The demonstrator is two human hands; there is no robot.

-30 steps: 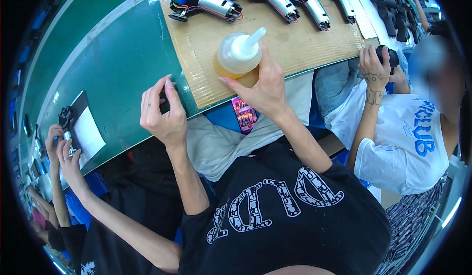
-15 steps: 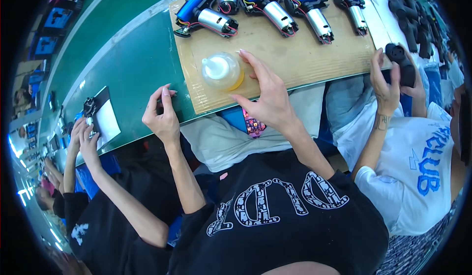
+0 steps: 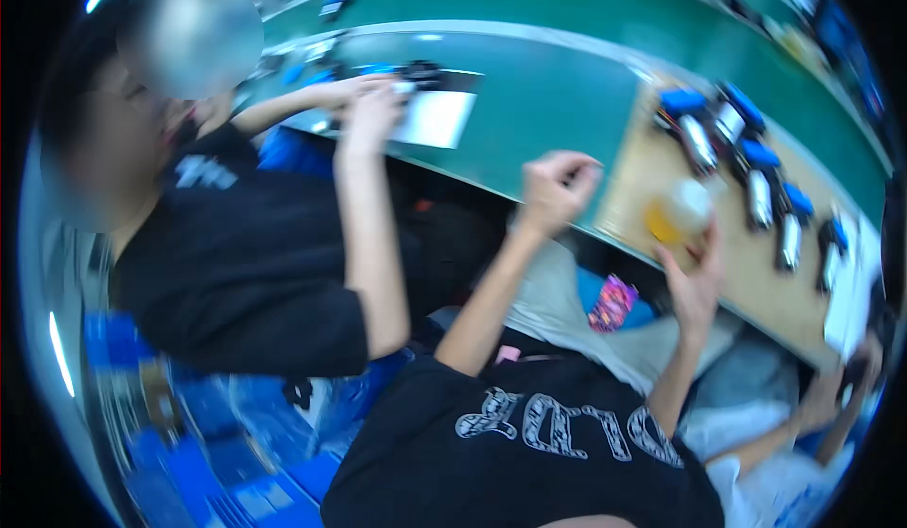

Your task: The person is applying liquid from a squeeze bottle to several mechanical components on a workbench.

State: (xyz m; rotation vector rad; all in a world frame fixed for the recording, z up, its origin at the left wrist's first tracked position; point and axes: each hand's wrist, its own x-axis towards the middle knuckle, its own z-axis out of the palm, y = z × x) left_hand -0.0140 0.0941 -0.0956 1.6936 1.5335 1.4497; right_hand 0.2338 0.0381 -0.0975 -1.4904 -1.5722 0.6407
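Note:
A round, clear squeeze bottle (image 3: 669, 221) with yellow liquid stands near the front left corner of the cardboard sheet (image 3: 628, 183). My right hand (image 3: 696, 281) is at its near side, thumb and fingers curved round it; motion smears the contact. My left hand (image 3: 559, 193) hovers at the table's front edge, left of the cardboard. Its fingers are curled into a pinch, and the dark spot between them is too blurred to name. Several motor assemblies (image 3: 699, 143) with silver motors, blue cylinders and black housings lie on the cardboard beyond the bottle.
At left, a co-worker in black handles a dark part (image 3: 423, 75) over a white sheet (image 3: 439, 117). Another person's hands (image 3: 850, 377) show at far right. A pink patterned object (image 3: 614, 303) rests at my lap. Blue bins (image 3: 198, 471) fill the lower left.
The view has swung left, so the bottle, cardboard and motor assemblies appear farther right. My right hand remains at the bottle, and my left hand stays curled.

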